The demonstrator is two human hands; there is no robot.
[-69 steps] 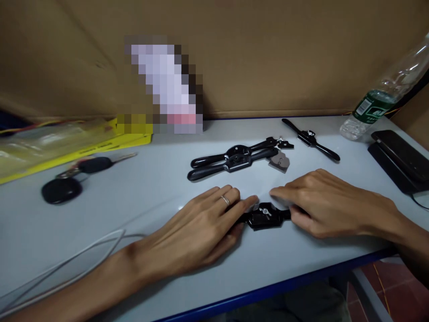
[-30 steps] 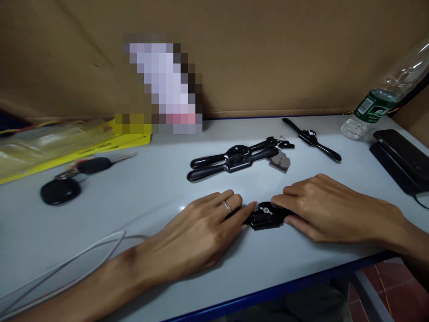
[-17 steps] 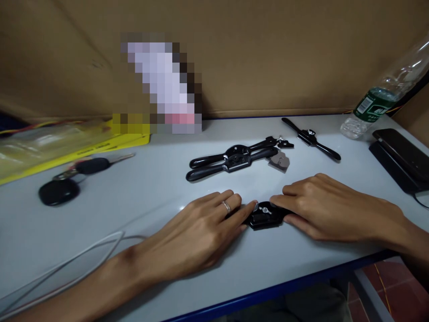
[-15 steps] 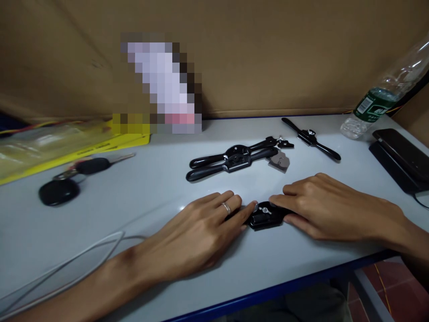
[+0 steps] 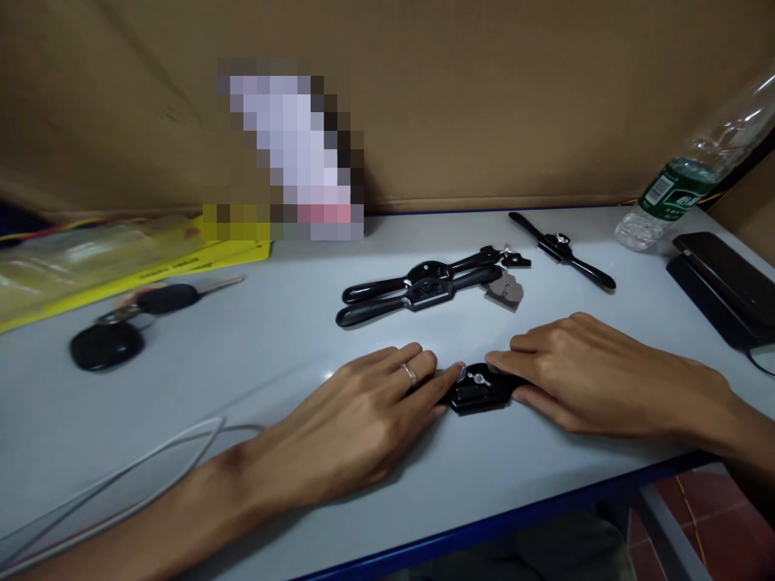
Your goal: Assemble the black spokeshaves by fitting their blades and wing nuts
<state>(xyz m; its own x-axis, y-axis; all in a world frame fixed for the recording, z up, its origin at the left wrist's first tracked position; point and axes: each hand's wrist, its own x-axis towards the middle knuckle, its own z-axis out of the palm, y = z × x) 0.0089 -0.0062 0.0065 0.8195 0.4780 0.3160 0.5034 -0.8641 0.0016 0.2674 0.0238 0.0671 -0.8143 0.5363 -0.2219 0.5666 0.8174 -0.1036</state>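
A black spokeshave [image 5: 483, 393] rests on the light tabletop near its front edge, a silver screw at its middle. My left hand [image 5: 381, 411], with a ring on one finger, is closed round its left handle, the index fingertip against the body. On the other side my right hand [image 5: 599, 375] grips the right handle, its index finger also reaching the body. Both handles are mostly hidden under the fingers. Behind them lie two black spokeshave bodies [image 5: 429, 292] side by side, with loose blades [image 5: 504, 292] and small black clamp parts [image 5: 514, 260] at their right end.
Another spokeshave [image 5: 562, 248] lies farther back. A water bottle [image 5: 672, 194] leans at the right, near a dark phone [image 5: 732, 274]. Keys with a black fob [image 5: 107, 345], a yellow-edged plastic packet [image 5: 133, 266] and a white cable [image 5: 199, 440] are at the left. Cardboard [image 5: 484, 97] stands behind.
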